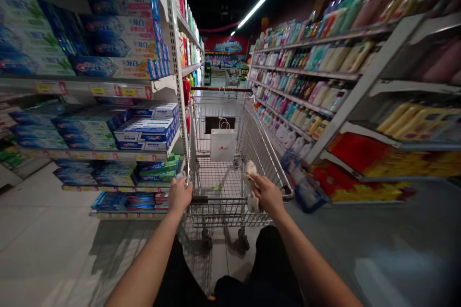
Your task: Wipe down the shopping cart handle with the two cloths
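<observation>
My left hand [179, 195] is closed around the near left of the wire shopping cart's handle [199, 199], with a small white item showing just above the fingers. My right hand [267, 195] grips a cream-coloured soft packet [250, 169] over the cart's near end, and a second part of it [253, 203] hangs below the hand. Inside the cart stands a white paper carrier bag [222, 145] with a black item [219, 124] behind it. The packet's exact kind cannot be made out.
Shelves of boxed toothpaste [118, 67] line the aisle's left side, and shelves of shampoo and toiletry bottles [298, 91] line the right. The tiled floor [43, 235] runs ahead between them. Another cart [232, 76] stands far down the aisle.
</observation>
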`<state>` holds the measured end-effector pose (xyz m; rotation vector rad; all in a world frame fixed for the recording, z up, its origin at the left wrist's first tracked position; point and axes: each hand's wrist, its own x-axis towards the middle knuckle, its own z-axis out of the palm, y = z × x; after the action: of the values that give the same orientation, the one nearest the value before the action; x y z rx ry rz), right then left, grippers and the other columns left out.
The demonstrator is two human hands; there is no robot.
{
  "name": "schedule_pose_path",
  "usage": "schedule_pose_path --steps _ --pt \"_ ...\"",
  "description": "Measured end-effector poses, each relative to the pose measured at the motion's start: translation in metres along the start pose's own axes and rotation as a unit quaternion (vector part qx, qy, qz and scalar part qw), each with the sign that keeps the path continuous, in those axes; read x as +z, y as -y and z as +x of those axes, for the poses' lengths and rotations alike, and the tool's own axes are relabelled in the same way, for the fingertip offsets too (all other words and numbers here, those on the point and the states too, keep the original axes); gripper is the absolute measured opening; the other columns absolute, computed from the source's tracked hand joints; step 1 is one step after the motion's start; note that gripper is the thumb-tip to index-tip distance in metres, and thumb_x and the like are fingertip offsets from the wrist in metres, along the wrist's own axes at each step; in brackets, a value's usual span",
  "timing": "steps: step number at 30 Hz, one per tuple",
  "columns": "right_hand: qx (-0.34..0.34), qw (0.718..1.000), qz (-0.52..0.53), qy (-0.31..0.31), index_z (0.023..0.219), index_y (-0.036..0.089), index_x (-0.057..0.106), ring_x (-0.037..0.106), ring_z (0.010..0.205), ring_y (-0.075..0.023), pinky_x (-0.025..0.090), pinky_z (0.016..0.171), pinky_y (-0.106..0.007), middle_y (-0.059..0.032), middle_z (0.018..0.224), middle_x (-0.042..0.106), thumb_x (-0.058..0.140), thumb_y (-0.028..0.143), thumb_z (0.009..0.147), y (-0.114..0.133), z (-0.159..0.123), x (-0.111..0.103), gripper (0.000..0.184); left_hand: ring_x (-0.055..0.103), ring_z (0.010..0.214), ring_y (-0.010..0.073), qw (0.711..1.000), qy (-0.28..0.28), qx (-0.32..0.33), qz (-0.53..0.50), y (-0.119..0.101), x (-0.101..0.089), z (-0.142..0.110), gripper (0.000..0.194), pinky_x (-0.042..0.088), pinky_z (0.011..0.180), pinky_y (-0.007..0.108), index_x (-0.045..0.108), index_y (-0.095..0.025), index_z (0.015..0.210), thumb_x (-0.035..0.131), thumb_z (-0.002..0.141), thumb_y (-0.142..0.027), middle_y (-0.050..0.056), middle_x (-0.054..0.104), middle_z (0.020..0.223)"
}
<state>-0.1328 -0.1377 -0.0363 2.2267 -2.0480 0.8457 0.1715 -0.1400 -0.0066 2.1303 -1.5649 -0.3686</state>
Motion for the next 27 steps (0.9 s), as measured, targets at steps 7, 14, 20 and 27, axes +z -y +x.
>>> schedule_pose_path --steps 7,14,20,27 --pt "0.006 0.998 -0.024 0.059 0.119 0.027 0.07 0.067 0.093 -0.0198 0.048 0.076 -0.026 -0.0063 0.107 0.072 0.05 0.028 0.094 -0.013 0.042 0.002 0.031 0.061 0.115 0.0273 1.0 0.01 0.006 0.018 -0.019 0.012 0.037 0.043 0.047 0.102 0.034 0.066 -0.017 0.129 0.049 0.092 -0.028 0.015 0.057 0.126" --pt "0.016 0.998 -0.015 0.061 0.122 0.025 0.067 0.066 0.098 -0.021 0.047 0.078 -0.026 -0.0075 0.111 0.071 0.051 0.028 0.094 -0.024 0.092 0.017 0.033 0.059 0.116 0.0283 1.0 0.009 0.0 0.004 -0.038 0.031 0.09 0.046 0.048 0.099 0.035 0.064 -0.018 0.132 0.048 0.091 -0.029 0.016 0.055 0.129" --pt "0.005 0.992 0.12 -0.028 0.108 0.018 0.07 0.066 0.096 -0.0222 0.05 0.086 -0.031 -0.0107 0.106 0.071 0.051 0.021 0.085 -0.035 0.128 0.013 0.031 0.06 0.114 0.0281 1.0 0.004 0.014 0.015 -0.058 0.043 0.129 0.044 0.048 0.096 0.036 0.065 -0.019 0.13 0.049 0.09 -0.028 0.015 0.056 0.128" --pt "-0.035 0.964 0.256 -0.068 0.103 0.028 0.066 0.067 0.089 -0.0268 0.055 0.076 -0.039 -0.0057 0.099 0.07 0.054 0.018 0.075 -0.055 0.0 0.059 0.033 0.06 0.112 0.0296 1.0 -0.017 0.001 -0.005 -0.076 0.062 0.168 0.044 0.047 0.1 0.038 0.066 -0.017 0.128 0.051 0.088 -0.026 0.016 0.055 0.128"
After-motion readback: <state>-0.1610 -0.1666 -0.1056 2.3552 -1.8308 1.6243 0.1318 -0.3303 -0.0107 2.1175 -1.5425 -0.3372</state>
